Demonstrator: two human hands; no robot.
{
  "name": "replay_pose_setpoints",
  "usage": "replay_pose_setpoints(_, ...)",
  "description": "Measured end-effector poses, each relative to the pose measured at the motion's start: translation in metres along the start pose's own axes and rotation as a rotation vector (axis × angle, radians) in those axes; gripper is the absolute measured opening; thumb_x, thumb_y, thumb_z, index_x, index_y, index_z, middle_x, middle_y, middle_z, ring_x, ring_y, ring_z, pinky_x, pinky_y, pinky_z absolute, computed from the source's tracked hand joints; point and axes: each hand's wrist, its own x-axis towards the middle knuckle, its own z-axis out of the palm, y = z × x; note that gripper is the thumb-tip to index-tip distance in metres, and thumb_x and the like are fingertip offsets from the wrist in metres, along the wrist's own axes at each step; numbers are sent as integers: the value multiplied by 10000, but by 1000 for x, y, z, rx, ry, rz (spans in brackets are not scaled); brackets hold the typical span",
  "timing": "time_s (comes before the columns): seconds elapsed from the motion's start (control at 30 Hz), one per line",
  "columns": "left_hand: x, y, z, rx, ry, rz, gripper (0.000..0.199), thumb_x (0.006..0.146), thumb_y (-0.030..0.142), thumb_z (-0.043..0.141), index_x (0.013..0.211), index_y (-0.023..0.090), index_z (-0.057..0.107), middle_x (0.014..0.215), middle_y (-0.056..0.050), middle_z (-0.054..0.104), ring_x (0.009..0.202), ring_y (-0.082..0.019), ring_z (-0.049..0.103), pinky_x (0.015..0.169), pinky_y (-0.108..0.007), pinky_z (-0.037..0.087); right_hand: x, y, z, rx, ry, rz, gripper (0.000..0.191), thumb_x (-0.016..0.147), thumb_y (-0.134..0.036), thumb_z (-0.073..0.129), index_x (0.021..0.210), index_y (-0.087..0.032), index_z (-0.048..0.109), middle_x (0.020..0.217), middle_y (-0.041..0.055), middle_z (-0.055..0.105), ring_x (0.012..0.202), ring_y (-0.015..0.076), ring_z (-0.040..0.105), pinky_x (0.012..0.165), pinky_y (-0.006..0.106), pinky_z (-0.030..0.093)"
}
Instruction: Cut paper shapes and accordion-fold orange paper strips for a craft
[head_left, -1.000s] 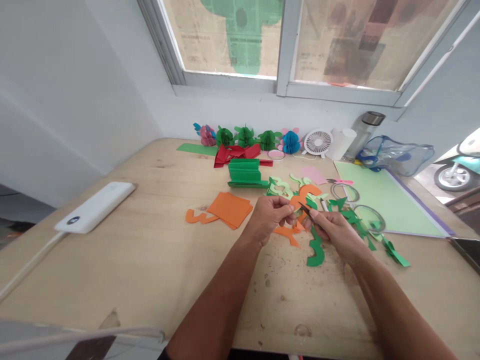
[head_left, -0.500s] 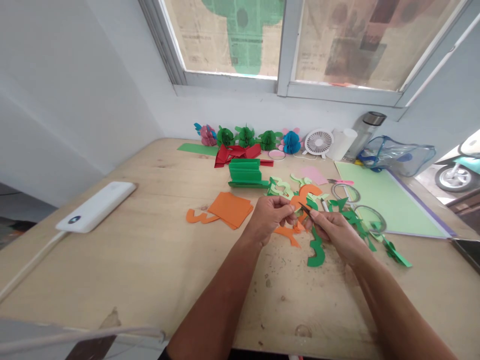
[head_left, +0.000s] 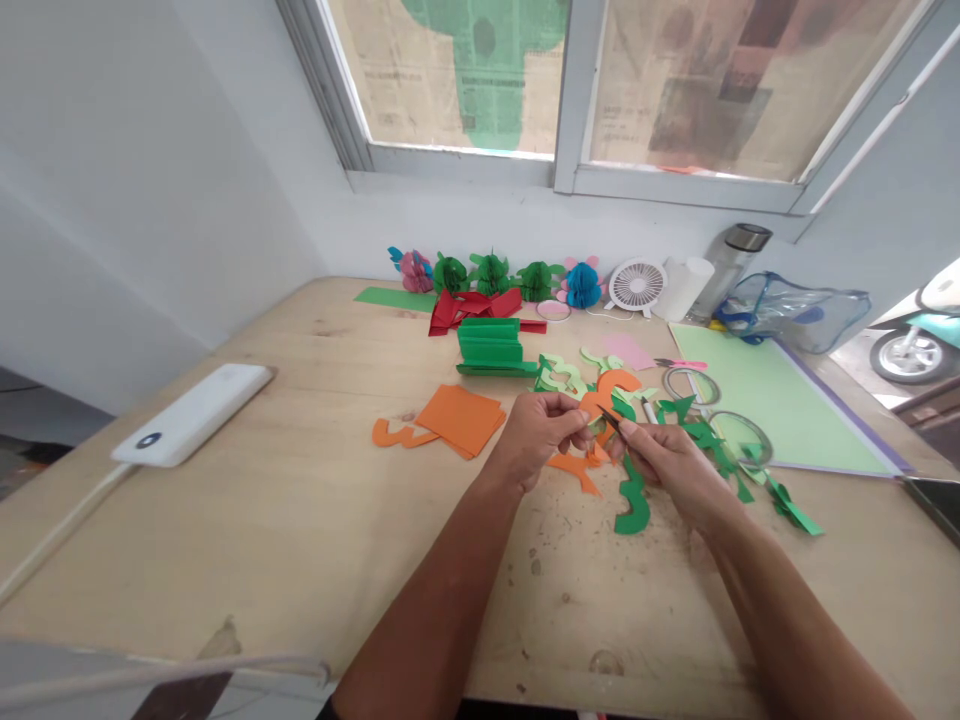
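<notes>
My left hand [head_left: 546, 432] is closed in a pinch on a small piece of paper [head_left: 594, 421], which looks light green; most of it is hidden by the fingers. My right hand [head_left: 667, 458] grips small scissors, whose dark blades [head_left: 609, 417] point up and left at that paper. The scissors' handles are hidden in the hand. Behind the fingertips lies a curved orange paper cutout [head_left: 621, 381]. A wavy dark green cutout [head_left: 634, 508] rests below my right hand, and orange scraps [head_left: 577, 470] lie under my left.
Orange squares [head_left: 461, 420] are stacked to the left, near folded green paper [head_left: 490, 345] and red pieces [head_left: 472, 308]. Several paper ornaments [head_left: 493, 272], a fan [head_left: 637, 286] and a bottle [head_left: 731, 268] line the wall. Tape rolls [head_left: 739, 438] and a light green sheet [head_left: 795, 410] lie right.
</notes>
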Motion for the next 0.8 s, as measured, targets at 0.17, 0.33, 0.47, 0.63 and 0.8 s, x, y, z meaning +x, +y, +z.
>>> replay_pose_setpoints(0.17,0,0,-1,-3,-15,-6,134,607,259,670,602,157,583,524,-6,623,466,-85,535,459,-202,334,0,0,0,-1,6,11,601,737,-746,484,662,-163,612,451,-91,212,434,67,145,446,262,100)
replay_pose_setpoints(0.33,0,1,-2,-2,-33,-2,137,608,265,671,608,153,591,525,-7,627,470,-86,546,462,-203,337,-1,-1,-1,-26,16,6,598,732,-744,482,643,-166,604,452,-87,212,441,70,149,451,262,105)
replay_pose_setpoints(0.47,0,1,-3,-6,-57,1,139,605,269,671,608,152,595,524,-9,627,474,-87,548,463,-205,338,-2,-2,-1,-41,14,-1,597,737,-737,484,638,-163,612,445,-83,220,440,71,153,451,262,107)
replay_pose_setpoints(0.63,1,0,-5,-12,-64,1,153,604,277,681,606,154,589,524,-8,625,474,-89,552,461,-205,333,-3,-2,0,-25,32,-2,569,749,-711,503,631,-165,609,446,-79,237,442,70,170,450,258,122)
replay_pose_setpoints(0.8,1,1,-5,1,-59,-1,152,608,278,683,612,156,592,528,-10,627,475,-91,549,463,-209,334,-3,-3,0,-12,17,4,565,758,-704,497,645,-162,613,455,-79,235,440,68,175,447,256,120)
